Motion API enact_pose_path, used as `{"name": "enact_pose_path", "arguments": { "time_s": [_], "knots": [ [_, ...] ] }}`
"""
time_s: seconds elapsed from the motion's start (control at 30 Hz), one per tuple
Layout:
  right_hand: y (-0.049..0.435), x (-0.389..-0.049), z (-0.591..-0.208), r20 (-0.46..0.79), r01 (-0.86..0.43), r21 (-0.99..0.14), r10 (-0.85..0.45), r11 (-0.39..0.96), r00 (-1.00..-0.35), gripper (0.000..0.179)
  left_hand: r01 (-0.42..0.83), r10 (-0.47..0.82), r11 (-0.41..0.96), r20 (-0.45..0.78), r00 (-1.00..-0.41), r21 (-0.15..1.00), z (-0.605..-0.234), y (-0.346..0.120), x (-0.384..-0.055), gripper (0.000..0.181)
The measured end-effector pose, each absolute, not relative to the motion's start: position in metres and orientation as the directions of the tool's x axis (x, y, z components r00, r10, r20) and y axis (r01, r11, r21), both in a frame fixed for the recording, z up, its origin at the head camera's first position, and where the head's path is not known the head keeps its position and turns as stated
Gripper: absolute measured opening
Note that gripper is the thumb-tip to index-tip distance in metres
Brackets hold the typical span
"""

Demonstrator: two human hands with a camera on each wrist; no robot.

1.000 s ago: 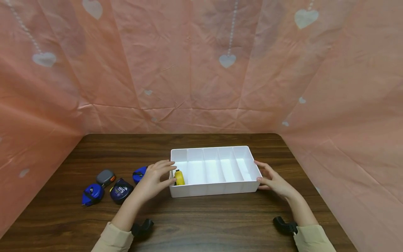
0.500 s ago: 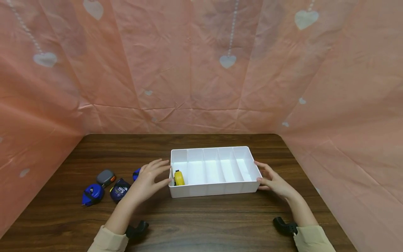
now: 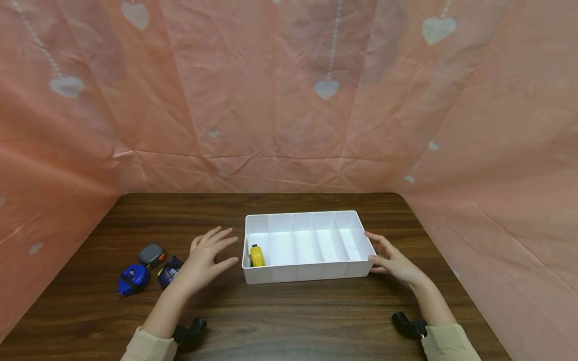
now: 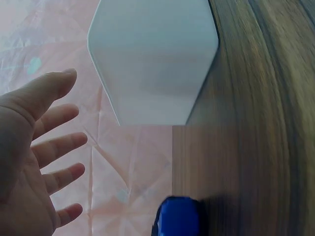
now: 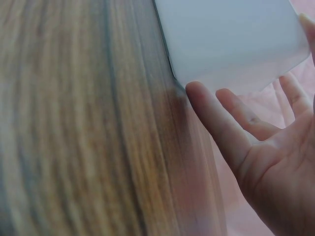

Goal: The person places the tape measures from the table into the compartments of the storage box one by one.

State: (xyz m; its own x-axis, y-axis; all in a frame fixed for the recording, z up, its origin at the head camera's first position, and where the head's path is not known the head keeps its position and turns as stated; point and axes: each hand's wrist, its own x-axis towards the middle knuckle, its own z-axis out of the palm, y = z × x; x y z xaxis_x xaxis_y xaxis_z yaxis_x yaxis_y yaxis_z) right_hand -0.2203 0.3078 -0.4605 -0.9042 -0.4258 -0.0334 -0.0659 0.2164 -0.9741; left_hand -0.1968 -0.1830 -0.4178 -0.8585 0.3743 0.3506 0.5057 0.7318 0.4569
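Observation:
A white divided box [image 3: 307,272] lies on the table, and a yellow tape measure [image 3: 257,255] sits in its leftmost compartment. My left hand [image 3: 205,260] is apart from the box's left end, with spread fingers and nothing held. In the left wrist view, a blue tape measure [image 4: 179,217] shows beyond that hand [image 4: 34,152]; the head view hides it. My right hand [image 3: 397,260] touches the box's right end. The right wrist view shows fairly straight fingers [image 5: 216,115] against the white end wall [image 5: 236,44].
On the left of the wooden table [image 3: 316,321] lie a blue tape measure [image 3: 133,279], a grey one [image 3: 152,254] with an orange button, and a dark blue one [image 3: 169,273] partly behind my left hand. Pink cloth [image 3: 271,100] hangs around the table's back and sides.
My left hand has moved left, away from the yellow tape measure and the box's left end. The right hand has stayed at the right end.

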Motion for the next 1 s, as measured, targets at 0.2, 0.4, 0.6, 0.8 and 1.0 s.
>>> {"name": "enact_pose_path", "arguments": {
  "time_s": [0.2, 0.4, 0.6, 0.8, 1.0],
  "knots": [
    [0.308, -0.221, -0.461, -0.032, -0.068, -0.974, -0.424, 0.218, -0.905, 0.066, 0.479, 0.366, 0.752, 0.318, -0.875, 0.452, -0.421, -0.194, -0.196, 0.053],
    [0.308, -0.221, -0.461, -0.041, -0.057, -0.974, -0.419, 0.218, -0.907, 0.066, 0.436, 0.342, 0.783, 0.28, -0.897, 0.444, -0.423, -0.202, -0.196, 0.057],
    [0.307, -0.221, -0.461, -0.021, -0.079, -0.973, -0.424, 0.216, -0.905, 0.065, 0.431, 0.328, 0.784, 0.292, -0.898, 0.446, -0.424, -0.208, -0.196, 0.058],
    [0.307, -0.22, -0.46, -0.01, -0.089, -0.973, -0.427, 0.211, -0.904, 0.064, 0.411, 0.307, 0.793, 0.288, -0.907, 0.449, -0.428, -0.214, -0.198, 0.06],
    [0.307, -0.22, -0.46, -0.012, -0.088, -0.973, -0.427, 0.213, -0.904, 0.064, 0.389, 0.286, 0.794, 0.277, -0.917, 0.467, -0.432, -0.219, -0.201, 0.064]
  ]
}}
